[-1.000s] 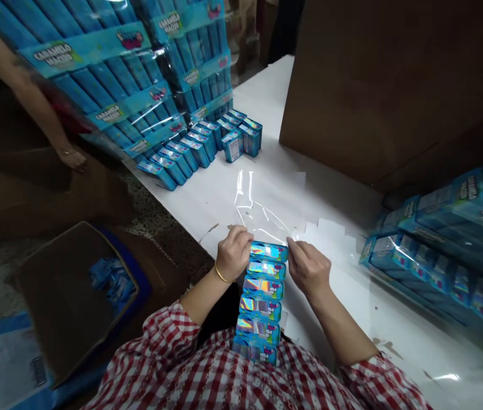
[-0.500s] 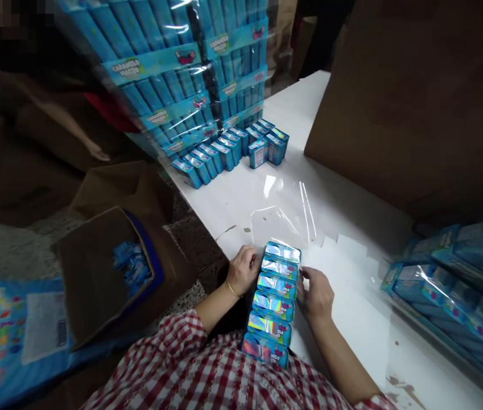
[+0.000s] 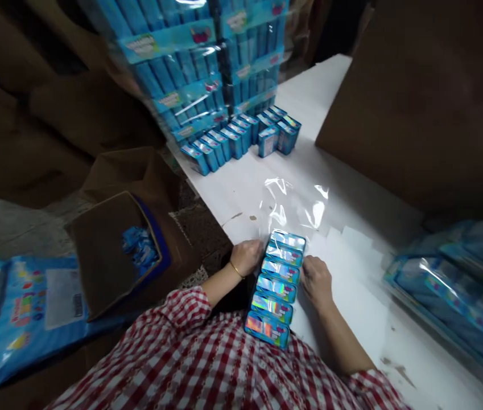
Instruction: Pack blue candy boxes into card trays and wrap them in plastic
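Note:
A row of several blue tins (image 3: 276,289) with shiny lids runs from my lap over the table's edge. Clear plastic film (image 3: 294,208), wrinkled and glinting, spreads from the row's far end. On the left side of the row my left hand (image 3: 247,256) is closed, seemingly pinching the film's near edge. My right hand (image 3: 317,279) is likewise closed at the right side, close against the tins. The film is hard to make out at the fingers, which are partly hidden.
Loose blue tins (image 3: 235,139) stand before tall wrapped stacks (image 3: 181,74) on the white table (image 3: 232,188). A cardboard sheet (image 3: 395,114) rises at right, above more wrapped packs (image 3: 450,290). An open carton (image 3: 100,256) with blue wrapped pieces and a blue bag (image 3: 32,307) lie left.
Both hands have closed more tightly beside the tins. The clear film has wrinkled and lifted at the row's far end. The view has shifted, and another person's arm at left is gone.

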Available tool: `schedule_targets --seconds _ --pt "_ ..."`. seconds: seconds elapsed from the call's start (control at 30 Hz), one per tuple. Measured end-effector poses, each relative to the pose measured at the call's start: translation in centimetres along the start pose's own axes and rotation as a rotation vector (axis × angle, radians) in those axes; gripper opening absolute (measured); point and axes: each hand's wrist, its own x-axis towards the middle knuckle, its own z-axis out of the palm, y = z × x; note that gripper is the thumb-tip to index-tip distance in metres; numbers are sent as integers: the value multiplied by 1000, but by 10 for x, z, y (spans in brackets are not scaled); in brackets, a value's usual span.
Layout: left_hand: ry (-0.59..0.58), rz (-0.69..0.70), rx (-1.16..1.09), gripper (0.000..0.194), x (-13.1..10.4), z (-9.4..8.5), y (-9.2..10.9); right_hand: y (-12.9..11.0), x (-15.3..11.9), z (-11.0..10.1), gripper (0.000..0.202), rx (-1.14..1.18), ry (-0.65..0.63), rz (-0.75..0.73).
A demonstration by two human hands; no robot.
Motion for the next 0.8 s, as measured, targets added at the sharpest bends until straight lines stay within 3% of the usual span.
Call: schedule_targets --seconds 0.17,0.3,0.43,0.5,0.63,0.7,0.8 --pt "-19 206 82 32 -44 2 -9 -32 -41 -19 27 65 15 -49" --pt "-15 405 77 35 -91 10 -27 -48 -87 -28 30 221 12 -136" --pt "-153 692 4 32 -124 26 -50 -43 -120 -34 33 428 -177 -279" --pt "-228 716 -24 27 -131 33 -53 -40 -127 -35 34 467 -248 -293" --pt "-216 471 -224 22 -128 34 -45 -46 -119 -28 34 453 -214 -179" --pt "-90 239 -414 26 -120 30 -42 -60 -105 -22 32 449 -188 -113" --pt "226 -178 -758 28 -100 22 -47 -94 -74 -11 30 460 -226 -23"
